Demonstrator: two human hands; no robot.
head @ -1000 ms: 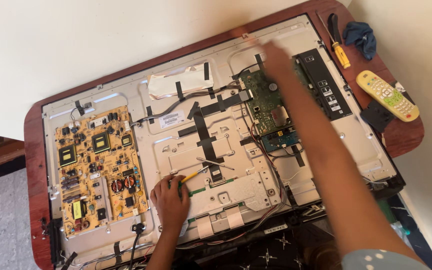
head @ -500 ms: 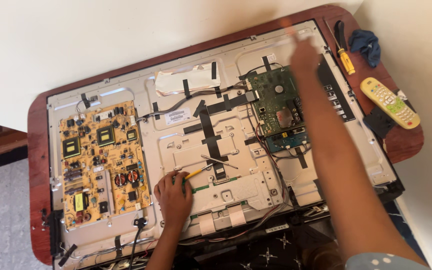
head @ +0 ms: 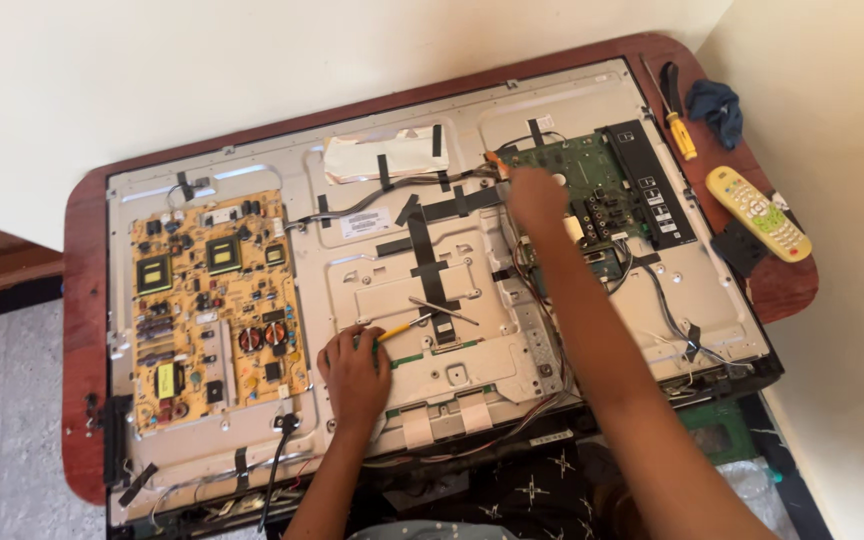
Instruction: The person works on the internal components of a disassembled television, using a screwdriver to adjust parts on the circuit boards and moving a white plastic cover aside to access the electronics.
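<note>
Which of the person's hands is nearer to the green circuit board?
Right. The right hand rests at the green board's left edge, touching it. The left hand is well away, low on the metal panel, holding a screwdriver.

**Labels on the opened panel back**

A small white rectangular label (head: 365, 223) sits on the grey metal chassis, well left of the right hand's fingers (head: 532, 190). Another tiny white label (head: 546, 124) lies just above those fingers.
</note>
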